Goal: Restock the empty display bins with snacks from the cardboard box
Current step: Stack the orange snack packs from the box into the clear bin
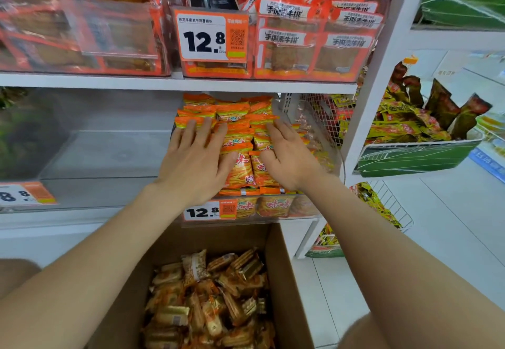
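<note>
1. The left hand (195, 157) lies flat on top of the orange snack packs (240, 169). Its fingers are straight and spread a little
2. The right hand (287, 154) lies flat on the same packs, near the left hand. Its fingers are straight too
3. The two hands do not touch. A strip of orange packs shows between them
4. Neither hand grips a pack. Both just press down on the pile
5. The orange packs sit in rows in a see-through bin (254, 221) on the middle shelf
6. A small price tag (203, 212) that reads 12.8 is on the front of this bin, just under the left wrist
7. The cardboard box (284, 280) stands open below the bin, between the two arms. A heap of small wrapped snacks (210, 302) lies inside it, tan and orange
8. Another see-through bin (109, 154) is on the same shelf, to the left
9. On the shelf above, red packs (314, 39) fill the bins beside a big price tag (210, 37)
10. Far to the right, a green tray (415, 158) holds yellow packs (401, 127)
</note>
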### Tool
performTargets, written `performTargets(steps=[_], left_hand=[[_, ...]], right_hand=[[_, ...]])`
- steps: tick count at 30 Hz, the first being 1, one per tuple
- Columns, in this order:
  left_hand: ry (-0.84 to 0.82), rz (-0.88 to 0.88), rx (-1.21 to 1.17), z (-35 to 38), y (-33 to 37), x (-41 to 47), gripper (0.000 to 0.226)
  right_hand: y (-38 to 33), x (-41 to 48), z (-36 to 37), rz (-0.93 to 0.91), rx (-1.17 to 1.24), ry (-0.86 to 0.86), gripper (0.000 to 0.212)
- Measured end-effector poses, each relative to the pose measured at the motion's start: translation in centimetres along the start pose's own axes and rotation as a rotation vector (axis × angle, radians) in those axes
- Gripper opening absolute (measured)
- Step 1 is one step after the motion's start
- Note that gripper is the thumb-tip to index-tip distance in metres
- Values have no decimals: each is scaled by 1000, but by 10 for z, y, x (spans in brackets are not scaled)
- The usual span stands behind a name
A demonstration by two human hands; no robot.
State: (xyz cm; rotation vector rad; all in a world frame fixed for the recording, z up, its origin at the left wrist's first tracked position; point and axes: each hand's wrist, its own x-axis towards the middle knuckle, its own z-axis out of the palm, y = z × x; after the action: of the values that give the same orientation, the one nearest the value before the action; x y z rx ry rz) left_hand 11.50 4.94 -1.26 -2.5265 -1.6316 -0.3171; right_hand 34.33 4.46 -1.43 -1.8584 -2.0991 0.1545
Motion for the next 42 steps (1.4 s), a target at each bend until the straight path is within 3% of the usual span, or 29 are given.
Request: performTargets(steps=[4, 7, 11, 13, 15, 20, 24, 29, 34, 37, 42], left_hand=[[-27, 4, 73, 11, 3, -2, 80], [117, 35, -33, 7, 3, -7, 71], [481, 162, -179, -3, 12, -41, 29], [473, 182, -266, -8, 18, -69, 8], [267, 148, -308, 2, 18, -96, 5], [-665, 161, -259, 72, 5, -160, 9], [-1031, 186, -234, 137, -5, -207, 19], [-1241, 131, -177, 197, -15, -246, 27], [-1164, 75, -345, 235, -4, -254, 28], [-1141, 70, -401, 244, 12, -251, 46], [-1241, 72, -429, 256, 37, -253, 64]], right_hand=[[-5, 1, 0, 36, -13, 11, 78], [-8, -9, -12, -31, -34, 116, 74], [-24, -46, -25, -192, 61, 419, 45], [-41, -77, -21, -235, 207, 389, 26], [-56, -106, -8, -228, 276, 133, 17], [-67, -167, 63, -249, 60, -692, 25], [-64, -205, 121, -145, 5, -1052, 25], [-55, -219, 195, 33, -8, -1153, 28], [-59, -235, 250, 70, -58, -1233, 25], [-56, -245, 266, 76, -59, -1396, 34], [-47, -252, 269, 184, 97, -1471, 53]])
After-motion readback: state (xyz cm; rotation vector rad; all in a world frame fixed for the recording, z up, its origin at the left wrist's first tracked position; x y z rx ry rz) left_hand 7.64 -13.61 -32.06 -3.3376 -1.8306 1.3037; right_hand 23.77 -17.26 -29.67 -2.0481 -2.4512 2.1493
